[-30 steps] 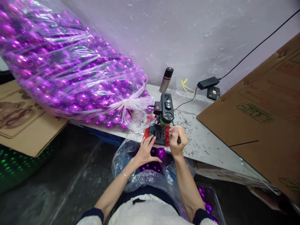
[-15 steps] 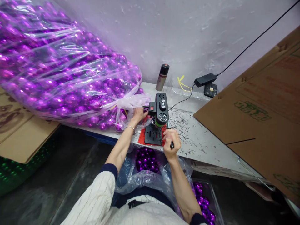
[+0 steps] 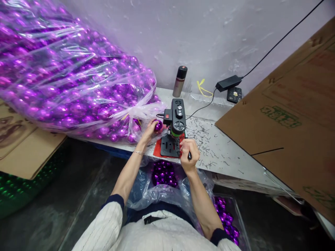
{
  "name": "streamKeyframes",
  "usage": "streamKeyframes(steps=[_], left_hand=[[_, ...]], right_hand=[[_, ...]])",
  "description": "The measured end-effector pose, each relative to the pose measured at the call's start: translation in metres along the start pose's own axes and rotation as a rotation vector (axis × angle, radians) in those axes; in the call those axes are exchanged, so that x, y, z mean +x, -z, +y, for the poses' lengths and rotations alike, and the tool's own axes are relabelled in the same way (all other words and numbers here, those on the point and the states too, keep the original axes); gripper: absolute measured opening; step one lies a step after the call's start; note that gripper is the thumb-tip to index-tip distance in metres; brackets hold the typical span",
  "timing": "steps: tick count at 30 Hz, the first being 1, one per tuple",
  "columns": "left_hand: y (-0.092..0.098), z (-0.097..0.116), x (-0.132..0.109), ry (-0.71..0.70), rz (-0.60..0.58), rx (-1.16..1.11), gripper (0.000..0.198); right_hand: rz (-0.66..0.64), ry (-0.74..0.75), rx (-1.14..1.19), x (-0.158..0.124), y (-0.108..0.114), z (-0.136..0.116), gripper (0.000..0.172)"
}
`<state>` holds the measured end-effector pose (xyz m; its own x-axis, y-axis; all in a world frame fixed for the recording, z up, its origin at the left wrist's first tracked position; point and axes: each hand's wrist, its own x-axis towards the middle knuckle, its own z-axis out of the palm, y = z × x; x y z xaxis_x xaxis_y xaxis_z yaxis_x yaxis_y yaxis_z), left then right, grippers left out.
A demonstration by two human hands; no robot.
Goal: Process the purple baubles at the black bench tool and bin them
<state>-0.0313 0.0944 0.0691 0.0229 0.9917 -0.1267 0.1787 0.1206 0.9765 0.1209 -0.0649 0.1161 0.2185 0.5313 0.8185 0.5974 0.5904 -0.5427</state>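
My left hand is closed round a shiny purple ball, held just left of a small black bench machine at the mouth of a big clear bag of purple balls. My right hand grips the machine's black lever handle at the front right of its black base plate, which sits on a red mat. In my lap an open plastic bag holds several more purple balls.
A grey table strewn with small dark wire bits carries a spray can, a power adapter with its cable, and yellow ties. A large cardboard sheet leans at right, cardboard at left. A tray of purple balls lies below right.
My left hand went from the lap bag up to the big bag's mouth and now holds a purple ball beside the machine. My right hand stayed on the lever.
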Motion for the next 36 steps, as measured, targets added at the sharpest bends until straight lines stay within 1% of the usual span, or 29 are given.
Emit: streamKeyframes(steps=[3,5,6,7,9,11,13,15,17,19,23,25,27,29,33,36], left_hand=[[0.017,-0.008,-0.032,0.129,-0.146,-0.282,0.043],[0.024,-0.013,-0.051,0.177,-0.236,-0.509,0.047],[0.025,-0.016,-0.06,0.186,-0.269,-0.588,0.048],[0.024,-0.019,-0.067,0.185,-0.288,-0.621,0.049],[0.018,-0.027,-0.08,0.181,-0.298,-0.615,0.045],[0.007,-0.036,-0.09,0.192,-0.298,-0.576,0.046],[-0.005,-0.045,-0.095,0.191,-0.282,-0.525,0.057],[-0.015,-0.051,-0.095,0.143,-0.241,-0.443,0.07],[-0.023,-0.054,-0.094,0.047,-0.175,-0.331,0.078],[-0.028,-0.055,-0.092,-0.054,-0.132,-0.166,0.076],[-0.029,-0.052,-0.09,-0.246,-0.095,0.244,0.072],[-0.029,-0.051,-0.09,-0.355,-0.101,0.354,0.071],[-0.031,-0.052,-0.088,-0.45,-0.125,0.417,0.069],[-0.033,-0.056,-0.086,-0.506,-0.123,0.463,0.069],[-0.039,-0.069,-0.082,-0.539,-0.075,0.452,0.071],[-0.042,-0.075,-0.082,-0.548,-0.064,0.431,0.072]], right_hand=[[0.001,-0.023,-0.002,0.001,-0.001,-0.001,0.028],[-0.013,-0.036,-0.006,0.002,0.0,-0.002,0.029],[-0.018,-0.038,-0.008,0.003,0.0,-0.002,0.029],[-0.022,-0.038,-0.01,0.004,0.001,-0.003,0.028],[-0.026,-0.028,-0.011,0.006,0.002,-0.004,0.028],[-0.036,-0.011,-0.017,0.009,0.004,-0.004,0.027],[-0.053,-0.002,-0.026,0.012,0.005,-0.004,0.027],[-0.067,-0.002,-0.032,0.017,0.006,-0.005,0.027],[-0.074,-0.001,-0.036,0.022,0.007,-0.007,0.027],[-0.071,0.002,-0.043,0.028,0.007,-0.008,0.026],[-0.066,0.0,-0.057,0.035,0.007,-0.01,0.027],[-0.064,0.013,-0.054,0.035,0.007,-0.01,0.026],[-0.059,0.028,-0.051,0.034,0.007,-0.01,0.025],[-0.061,0.037,-0.056,0.033,0.008,-0.009,0.024],[-0.081,0.057,-0.07,0.029,0.01,-0.009,0.023],[-0.073,0.051,-0.061,0.023,0.009,-0.009,0.022]])
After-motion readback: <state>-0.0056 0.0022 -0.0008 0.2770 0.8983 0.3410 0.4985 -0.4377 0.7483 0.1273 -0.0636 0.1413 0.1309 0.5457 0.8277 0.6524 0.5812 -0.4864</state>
